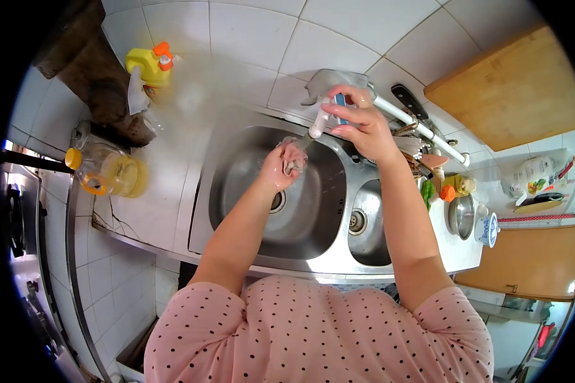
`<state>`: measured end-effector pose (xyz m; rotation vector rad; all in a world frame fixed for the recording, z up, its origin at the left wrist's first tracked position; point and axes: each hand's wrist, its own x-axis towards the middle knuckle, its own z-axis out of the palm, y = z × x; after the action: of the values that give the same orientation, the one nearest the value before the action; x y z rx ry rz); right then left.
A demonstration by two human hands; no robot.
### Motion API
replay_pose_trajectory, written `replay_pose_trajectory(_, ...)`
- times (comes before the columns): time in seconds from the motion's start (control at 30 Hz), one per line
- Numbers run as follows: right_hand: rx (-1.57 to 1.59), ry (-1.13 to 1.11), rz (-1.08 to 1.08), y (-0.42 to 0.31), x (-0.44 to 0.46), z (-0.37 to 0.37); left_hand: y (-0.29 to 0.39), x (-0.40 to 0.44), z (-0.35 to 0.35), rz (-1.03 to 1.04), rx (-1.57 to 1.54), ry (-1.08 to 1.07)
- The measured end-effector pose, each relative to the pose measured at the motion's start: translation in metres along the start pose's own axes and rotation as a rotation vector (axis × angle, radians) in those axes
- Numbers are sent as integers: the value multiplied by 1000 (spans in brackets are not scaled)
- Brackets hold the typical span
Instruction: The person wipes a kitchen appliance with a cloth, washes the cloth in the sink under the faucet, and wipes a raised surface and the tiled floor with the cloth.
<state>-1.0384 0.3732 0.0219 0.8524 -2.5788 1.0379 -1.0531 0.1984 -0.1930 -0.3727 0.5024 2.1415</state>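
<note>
A crumpled pinkish-grey cloth (292,158) is gripped in my left hand (276,171), above the large steel sink basin (236,210). Just over the cloth is the mouth of a white faucet (319,122), and water seems to run from it onto the cloth. My right hand (362,124) has its thumb and fingers around the faucet's blue-and-white handle (340,108). Behind that hand a grey cloth (338,83) hangs over the white pipe.
On the left counter stand an oil bottle (118,172) and a yellow spray bottle (150,67). To the right are a small basin (368,223), a knife (407,101), a metal bowl (461,216), a patterned cup (487,230) and a cutting board (505,89).
</note>
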Motion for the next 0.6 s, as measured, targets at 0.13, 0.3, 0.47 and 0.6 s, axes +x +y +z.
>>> replay_pose_trajectory(0.13, -174, 92, 13, -12, 5, 14, -7, -16, 4, 75, 4, 3)
replay_pose_trajectory(0.3, -360, 423, 71, -35, -71, 75, -21, -44, 11, 6, -56, -110)
replay_pose_trajectory(0.47, -127, 56, 241, -20, -108, 134, -53, -49, 8, -34, -173, -142)
replay_pose_trajectory(0.6, -71, -39, 340, -14, -115, 144, -45, -72, 30, -115, 139, 63)
